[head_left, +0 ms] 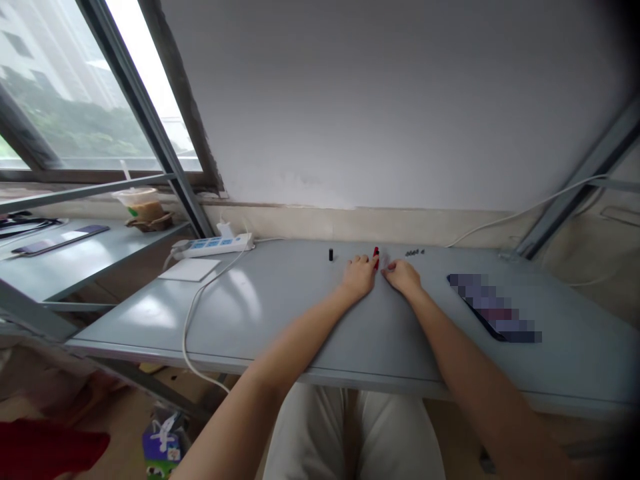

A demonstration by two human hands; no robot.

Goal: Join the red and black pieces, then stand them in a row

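Note:
My left hand (360, 275) rests on the grey desktop (300, 300) near its back edge, fingers closed on a small red object (376, 259) with a dark part; its kind does not show. Close by on the right, my right hand (404, 275) has thumb and fingertips pinched together. A faint, clear, film-like piece (385, 257) shows at those fingertips, too blurred to name. Left of my left hand stands a short black cylinder (331, 255). Several tiny dark pieces (414, 253) lie in a row behind my right hand.
A phone (487, 307) lies at the right. To the left are a white power strip (217, 245), a white flat square (190, 269) and a white cable (187, 320) hanging over the front edge. A drink cup (143, 205) stands on the neighbouring desk.

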